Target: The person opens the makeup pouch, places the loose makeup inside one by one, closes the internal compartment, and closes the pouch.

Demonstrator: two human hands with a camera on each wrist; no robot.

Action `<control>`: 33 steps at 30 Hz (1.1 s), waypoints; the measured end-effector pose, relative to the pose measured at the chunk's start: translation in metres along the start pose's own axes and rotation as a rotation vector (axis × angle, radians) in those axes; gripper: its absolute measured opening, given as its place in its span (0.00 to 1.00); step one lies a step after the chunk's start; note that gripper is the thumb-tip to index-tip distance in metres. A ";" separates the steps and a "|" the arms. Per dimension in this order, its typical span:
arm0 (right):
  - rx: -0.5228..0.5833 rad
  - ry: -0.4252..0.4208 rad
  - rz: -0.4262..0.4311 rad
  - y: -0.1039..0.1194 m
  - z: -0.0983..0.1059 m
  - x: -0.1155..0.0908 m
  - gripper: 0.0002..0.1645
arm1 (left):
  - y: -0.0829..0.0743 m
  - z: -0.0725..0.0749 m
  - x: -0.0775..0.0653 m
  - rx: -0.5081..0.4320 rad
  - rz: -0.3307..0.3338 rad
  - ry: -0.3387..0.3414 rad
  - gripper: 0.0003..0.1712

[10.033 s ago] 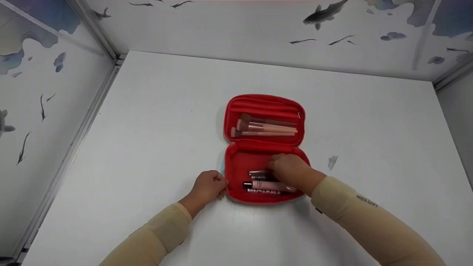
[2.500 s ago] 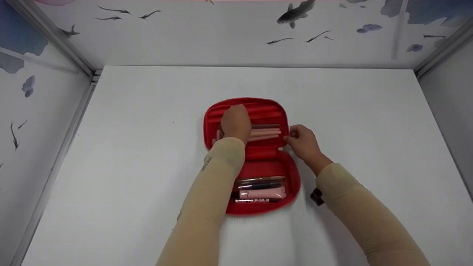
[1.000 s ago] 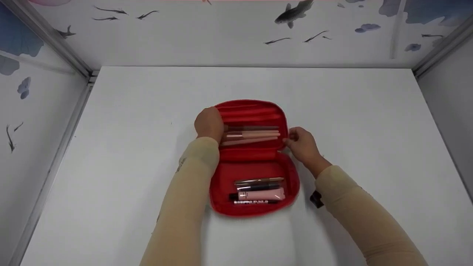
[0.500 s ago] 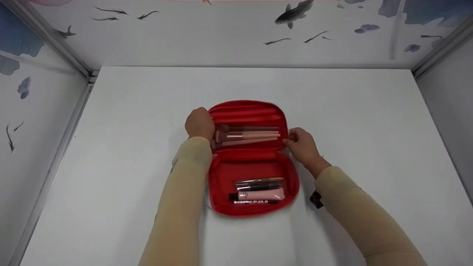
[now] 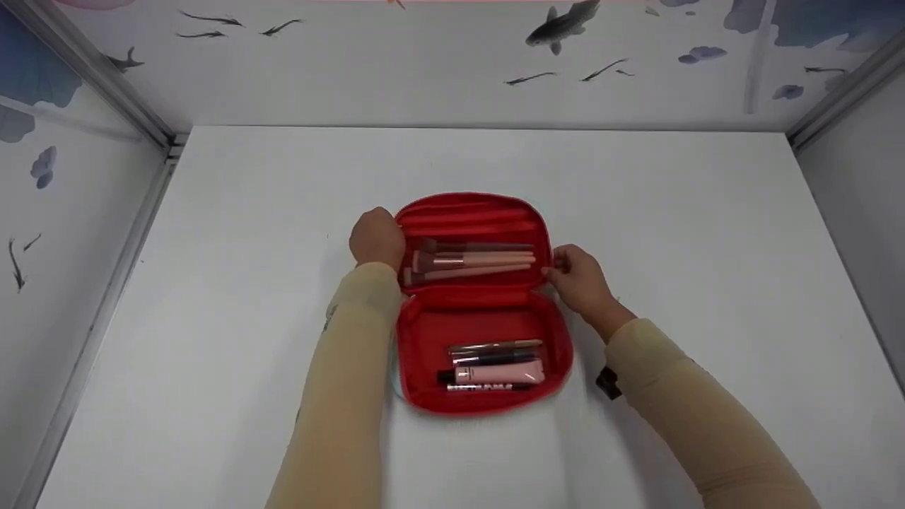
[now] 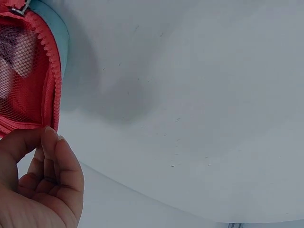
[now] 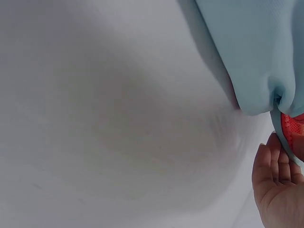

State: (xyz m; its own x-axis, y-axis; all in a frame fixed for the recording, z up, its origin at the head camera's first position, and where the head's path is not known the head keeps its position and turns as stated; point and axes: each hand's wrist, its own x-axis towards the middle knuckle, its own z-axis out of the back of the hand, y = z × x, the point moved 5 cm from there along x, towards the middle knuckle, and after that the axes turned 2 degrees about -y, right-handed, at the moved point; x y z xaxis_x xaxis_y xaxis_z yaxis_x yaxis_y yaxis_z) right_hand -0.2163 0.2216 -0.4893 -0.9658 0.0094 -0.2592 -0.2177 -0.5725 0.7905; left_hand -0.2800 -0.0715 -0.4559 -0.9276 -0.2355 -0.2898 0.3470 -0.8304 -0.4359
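Observation:
A red-lined zip makeup bag (image 5: 438, 322), pale blue outside, lies spread open on the white table. Makeup brushes (image 5: 470, 260) sit behind mesh in its far half. In the near half are a pink tube (image 5: 498, 372) with a black cap and several slim cosmetic sticks (image 5: 495, 346). My left hand (image 5: 377, 239) pinches the far half's zipper edge on the left; thumb and fingertips meet at that edge in the left wrist view. My right hand (image 7: 280, 185) grips the same half's right edge, thumb over the red lining and fingers along the blue outside.
The white table (image 5: 247, 212) stretches around the bag on all sides. Panels printed with fish and ink blots (image 5: 562, 27) stand along its back and left, and a plain grey panel (image 5: 848, 198) along its right.
My left hand has moved from the near half's edge, over the brushes, to the far half's left edge. My right hand has left the cosmetics for the far half's right edge.

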 end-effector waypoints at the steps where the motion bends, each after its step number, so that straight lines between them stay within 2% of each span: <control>1: -0.002 0.002 0.001 0.000 0.000 0.000 0.16 | 0.001 0.000 0.000 -0.006 0.006 0.001 0.15; 6: 0.006 0.013 -0.012 -0.002 -0.002 0.002 0.16 | 0.003 0.001 0.000 0.004 -0.001 -0.004 0.15; 11: 0.045 0.027 -0.015 -0.002 -0.003 0.002 0.16 | -0.002 0.001 -0.003 0.088 -0.061 -0.025 0.16; 15: 0.028 0.050 -0.030 -0.004 -0.001 0.002 0.17 | -0.005 -0.001 -0.004 0.133 -0.100 -0.027 0.15; 23: -0.021 0.093 -0.068 -0.009 0.003 0.005 0.22 | -0.011 -0.006 -0.007 0.292 -0.251 -0.022 0.14; 33: -0.015 0.139 -0.090 -0.011 0.002 0.009 0.22 | -0.005 -0.007 -0.009 0.261 -0.257 -0.033 0.15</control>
State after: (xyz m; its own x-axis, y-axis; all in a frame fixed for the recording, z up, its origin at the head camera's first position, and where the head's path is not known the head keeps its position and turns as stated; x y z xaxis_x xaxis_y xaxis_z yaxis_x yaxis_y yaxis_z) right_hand -0.2227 0.2300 -0.4996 -0.9134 -0.0522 -0.4036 -0.2990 -0.5868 0.7525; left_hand -0.2724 -0.0613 -0.4570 -0.9854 -0.0155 -0.1697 0.0596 -0.9643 -0.2579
